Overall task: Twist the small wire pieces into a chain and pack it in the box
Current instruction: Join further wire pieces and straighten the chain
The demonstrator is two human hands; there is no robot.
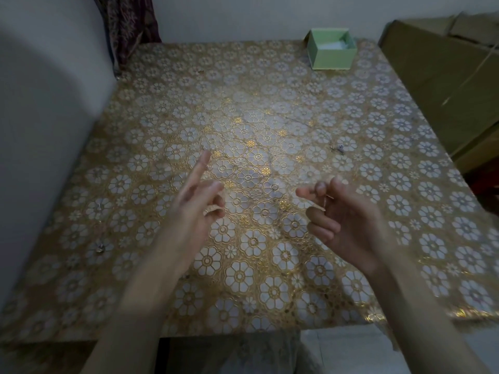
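Note:
My left hand (198,203) hovers over the near middle of the table, blurred, with the forefinger stretched out and the other fingers loosely curled; nothing shows in it. To its right, my right hand (340,211) is raised palm up with curled fingers, thumb and forefinger pinching a thin wire piece (324,203). Faint thin wire strands (305,125) lie on the cloth beyond the hands, ending in a small dark twisted bit (339,150). The green box (333,59) stands open at the far right corner, with white lining inside.
The table (243,109) wears a gold and white floral cloth. A white wall runs along the left, patterned fabric hangs at the far left corner, and a brown cardboard carton (442,76) stands against the table's right edge.

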